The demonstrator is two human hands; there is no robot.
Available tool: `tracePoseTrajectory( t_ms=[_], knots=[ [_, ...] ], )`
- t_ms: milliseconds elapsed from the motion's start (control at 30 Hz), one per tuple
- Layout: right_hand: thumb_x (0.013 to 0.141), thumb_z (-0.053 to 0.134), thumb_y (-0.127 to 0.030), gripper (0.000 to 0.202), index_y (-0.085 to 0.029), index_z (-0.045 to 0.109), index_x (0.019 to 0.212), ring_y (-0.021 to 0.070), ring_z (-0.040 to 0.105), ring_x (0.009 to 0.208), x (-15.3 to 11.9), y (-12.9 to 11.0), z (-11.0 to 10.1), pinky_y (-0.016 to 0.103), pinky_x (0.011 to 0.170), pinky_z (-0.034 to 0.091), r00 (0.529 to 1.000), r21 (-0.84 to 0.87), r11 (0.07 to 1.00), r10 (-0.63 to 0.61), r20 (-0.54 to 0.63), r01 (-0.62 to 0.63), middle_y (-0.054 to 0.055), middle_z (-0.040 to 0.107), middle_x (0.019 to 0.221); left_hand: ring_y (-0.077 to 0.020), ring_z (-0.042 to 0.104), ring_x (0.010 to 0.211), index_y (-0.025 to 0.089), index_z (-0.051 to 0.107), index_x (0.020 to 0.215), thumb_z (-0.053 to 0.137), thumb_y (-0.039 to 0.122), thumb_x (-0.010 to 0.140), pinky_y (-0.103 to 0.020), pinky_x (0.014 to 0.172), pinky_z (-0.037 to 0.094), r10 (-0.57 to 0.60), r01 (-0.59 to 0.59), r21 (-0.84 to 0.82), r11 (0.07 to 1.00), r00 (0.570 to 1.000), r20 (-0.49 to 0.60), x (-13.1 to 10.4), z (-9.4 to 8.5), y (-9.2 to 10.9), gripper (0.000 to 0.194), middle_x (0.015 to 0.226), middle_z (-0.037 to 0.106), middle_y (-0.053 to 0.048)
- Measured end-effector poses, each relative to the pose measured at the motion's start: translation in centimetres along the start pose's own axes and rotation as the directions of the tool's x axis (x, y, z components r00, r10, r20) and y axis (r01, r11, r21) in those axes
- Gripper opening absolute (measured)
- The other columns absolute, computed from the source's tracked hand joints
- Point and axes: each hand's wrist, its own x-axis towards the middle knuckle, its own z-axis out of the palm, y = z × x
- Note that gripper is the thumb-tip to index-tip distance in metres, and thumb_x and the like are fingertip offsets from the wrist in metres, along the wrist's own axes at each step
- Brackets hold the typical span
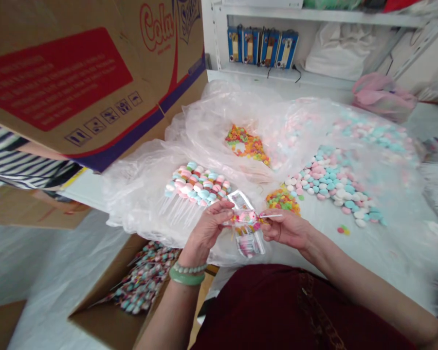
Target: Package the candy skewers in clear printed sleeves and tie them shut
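Candy point(246, 217) lies between left hand point(212, 222), pinching one end, and right hand point(286, 228), pinching the other beside its white stick point(274, 216).

The large cardboard box point(146, 73) reads "Cola" in red-outlined letters, with a smaller line beneath that is too blurred to read. Beside it stands a purple word, cut off by the top edge and unclear. The box's red panel carries several illegible lines. Below run five square handling signs, among them upward arrows and, at the right end, an umbrella. Print on the blue boxes point(250, 46) and the packet point(251, 245) is unreadable.
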Motion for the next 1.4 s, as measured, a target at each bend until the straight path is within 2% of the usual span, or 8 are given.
tracePoseTrajectory(
  t_ms=[100, 200, 400, 567, 800, 967, 1233, 1400],
  knots=[
    [0.069, 0.075, -0.042, 0.032, -0.015, 0.061, 0.078, 0.0102, 0.049, 0.051, 0.1, 0.5, -0.2, 0.023, 0.052, 0.039, 0.998, -0.085, 0.995, 0.058, -0.019, -0.059, 0.001, 0.060, 0.062, -0.0099, 0.058, 0.055, 0.012, 0.067, 0.082, 0.085, 0.017, 0.054, -0.017, 0.053, 0.045, 0.106, -0.096, 0.098, 0.991, 0.989, -0.102, -0.7, -0.4, 0.1, 0.034, 0.067, 0.065, -0.001],
    [0.067, 0.076, -0.032, 0.024, -0.013, 0.062, 0.070, 0.0087, 0.046, 0.045, 0.6, 1.3, -0.1, 0.022, 0.047, 0.034, 1.000, -0.315, 0.949, 0.021, -0.012, -0.024, 0.000, 0.056, 0.054, -0.0101, 0.058, 0.057, 0.012, 0.067, 0.087, 0.084, 0.017, 0.055, -0.017, 0.055, 0.046, 0.112, -0.098, 0.101, 0.990, 0.983, -0.142, -1.9, -0.9, 0.2, 0.036, 0.067, 0.066, -0.002],
    [0.063, 0.073, -0.029, 0.020, -0.013, 0.062, 0.064, 0.0063, 0.037, 0.040, 2.0, 3.5, 0.4, 0.021, 0.043, 0.023, 0.995, -0.422, 0.906, -0.050, -0.082, 0.011, -0.002, 0.051, 0.047, -0.0213, 0.065, 0.086, 0.014, 0.064, 0.098, 0.071, 0.035, 0.078, -0.036, 0.074, 0.057, 0.005, -0.049, -0.363, 0.931, 0.993, -0.121, -4.1, -2.8, -1.5, 0.030, 0.098, 0.067, -0.009],
    [0.063, 0.070, -0.031, 0.021, -0.015, 0.057, 0.059, 0.0068, 0.036, 0.041, 2.1, 5.0, 0.6, 0.021, 0.042, 0.019, 0.997, -0.498, 0.865, 0.026, -0.070, -0.058, -0.001, 0.050, 0.048, -0.0199, 0.067, 0.081, 0.010, 0.064, 0.096, 0.057, 0.024, 0.088, -0.032, 0.073, 0.058, -0.094, -0.008, -0.471, 0.882, 0.977, -0.193, -5.3, -3.3, -4.3, 0.017, 0.091, 0.069, -0.011],
    [0.066, 0.067, -0.037, 0.028, -0.016, 0.052, 0.056, 0.0068, 0.033, 0.043, 1.2, 5.9, 0.8, 0.022, 0.042, 0.016, 0.992, -0.654, 0.749, 0.043, -0.117, -0.110, -0.001, 0.048, 0.050, -0.0180, 0.066, 0.069, 0.007, 0.063, 0.086, 0.051, 0.018, 0.088, -0.028, 0.066, 0.056, -0.185, -0.071, -0.611, 0.788, 0.920, -0.345, -7.0, -1.8, -7.9, 0.016, 0.080, 0.067, -0.012],
    [0.067, 0.061, -0.044, 0.033, -0.018, 0.047, 0.051, 0.0077, 0.032, 0.040, 1.8, 7.1, 1.5, 0.024, 0.042, 0.018, 0.987, -0.780, 0.621, -0.066, -0.146, -0.073, -0.002, 0.044, 0.047, -0.0226, 0.068, 0.076, 0.010, 0.061, 0.095, 0.046, 0.028, 0.091, -0.034, 0.073, 0.055, -0.093, -0.182, -0.622, 0.761, 0.919, -0.383, -7.5, -1.4, -7.6, 0.024, 0.084, 0.067, -0.012],
    [0.072, 0.048, -0.042, 0.030, -0.021, 0.043, 0.052, 0.0111, 0.036, 0.044, 2.4, 8.4, 2.2, 0.025, 0.045, 0.023, 0.975, -0.958, 0.274, -0.172, -0.138, -0.088, -0.004, 0.039, 0.045, -0.0192, 0.066, 0.063, 0.010, 0.060, 0.084, 0.054, 0.027, 0.085, -0.029, 0.059, 0.053, -0.022, -0.344, -0.493, 0.799, 0.804, -0.595, -7.2, -1.5, -7.9, 0.018, 0.075, 0.063, -0.008],
    [0.080, 0.043, -0.037, 0.028, -0.020, 0.046, 0.059, 0.0111, 0.040, 0.046, 3.2, 9.6, 5.0, 0.024, 0.048, 0.028, 0.992, -0.973, 0.230, -0.116, -0.047, -0.019, -0.004, 0.044, 0.050, -0.0169, 0.063, 0.058, 0.010, 0.060, 0.080, 0.053, 0.020, 0.083, -0.027, 0.058, 0.053, -0.121, -0.313, -0.514, 0.799, 0.754, -0.646, -8.5, -3.6, -5.9, 0.013, 0.069, 0.062, -0.007]
  ],
)
